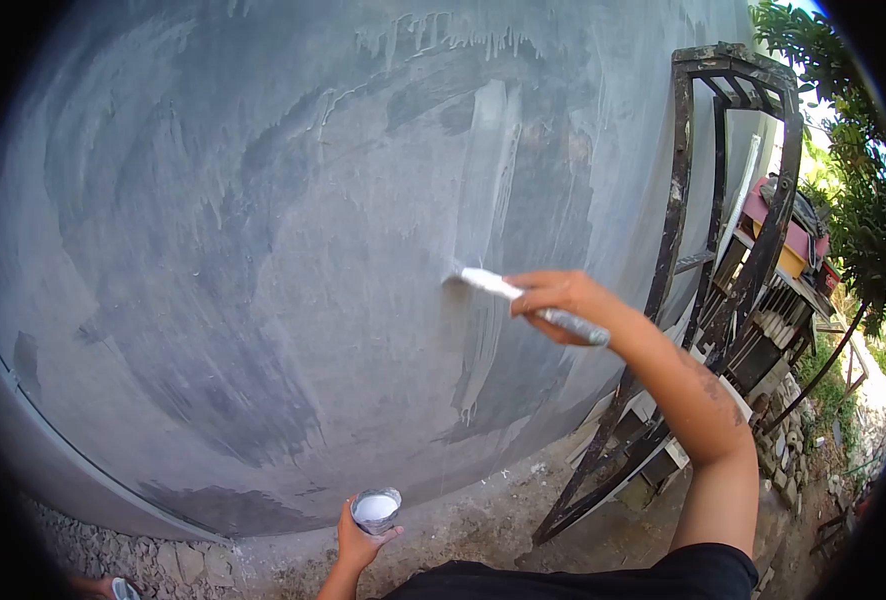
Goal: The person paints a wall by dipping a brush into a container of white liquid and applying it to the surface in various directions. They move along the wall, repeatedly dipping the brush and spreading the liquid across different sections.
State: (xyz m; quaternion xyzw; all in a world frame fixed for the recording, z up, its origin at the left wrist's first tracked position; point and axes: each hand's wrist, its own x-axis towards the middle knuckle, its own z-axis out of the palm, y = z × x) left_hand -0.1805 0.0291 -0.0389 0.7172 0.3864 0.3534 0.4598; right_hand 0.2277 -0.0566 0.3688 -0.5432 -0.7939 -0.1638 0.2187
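The curved grey wall [363, 240] fills most of the view, patchy with darker damp-looking areas, paler streaks and a row of drips near its top edge. Along its bottom edge runs bare ground [653, 540], pale and dusty by the wall's foot and darker toward the right. A tall, dark wooden frame [681, 170], worn and spotted with pale marks, stands on that ground by the wall's right edge. Beyond it, leafy branches [848, 130] hang in bright daylight over a cluttered pile [793, 240] with pink and yellow pieces. Loose stones [783, 455] lie on the ground below the pile, and broken rubble [133, 550] lines the wall's lower left edge.

The right hand [561, 300] grips a brush [491, 283] by its handle, the bristle end appearing to touch the wall right of its middle. The left hand [358, 540] curls around a small cup [378, 528] of white liquid [374, 509], near the wall's bottom edge.
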